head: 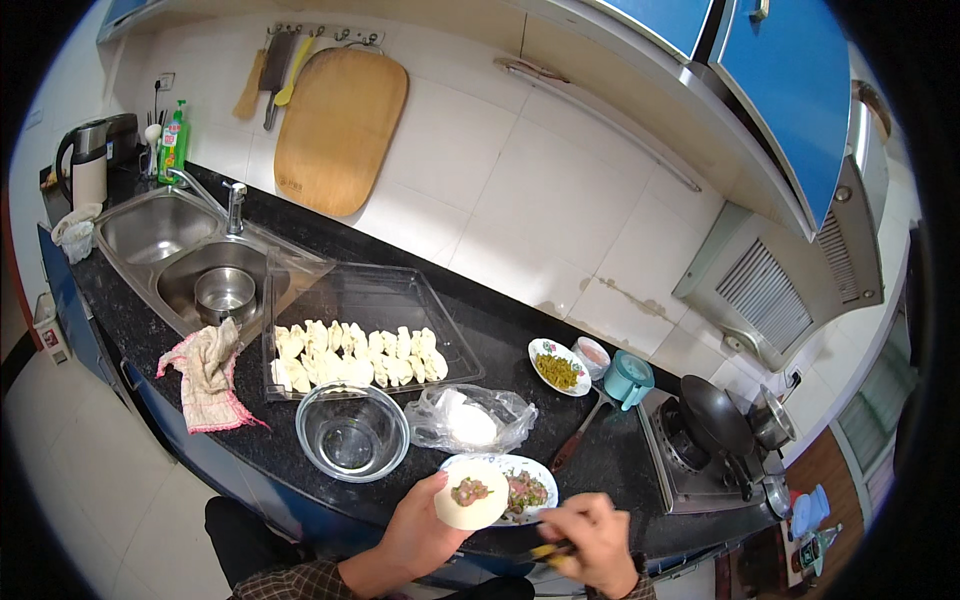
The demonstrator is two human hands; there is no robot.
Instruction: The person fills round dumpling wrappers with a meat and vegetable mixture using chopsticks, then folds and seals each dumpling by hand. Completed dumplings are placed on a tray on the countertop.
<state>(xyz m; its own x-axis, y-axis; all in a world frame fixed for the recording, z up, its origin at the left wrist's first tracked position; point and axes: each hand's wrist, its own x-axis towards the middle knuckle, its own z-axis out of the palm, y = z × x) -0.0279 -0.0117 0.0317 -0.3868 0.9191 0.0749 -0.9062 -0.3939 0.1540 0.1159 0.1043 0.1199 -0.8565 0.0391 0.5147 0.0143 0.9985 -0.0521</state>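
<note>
My left hand [412,529] holds a round dumpling wrapper [471,516] with a small mound of minced meat and chopped green filling [471,491] at its middle. Behind the wrapper, partly hidden by it, is a white patterned dish [553,491] of the same filling [526,489]. At the dish's near right edge my right hand [600,536] grips a utensil [551,553] with yellow and dark parts, too blurred to name. A clear plastic bag [516,412] with a pale round item [472,425] lies just beyond. Rows of folded dumplings [360,356] stand in a clear tray [375,289].
A clear glass bowl [306,431] and a pink-edged cloth [206,382] lie left, near a double sink [109,232]. At right are a plate of chopped green food [577,384], a brown-handled tool [574,446], a teal container [628,379] and a gas stove [697,487] bearing a wok [716,412].
</note>
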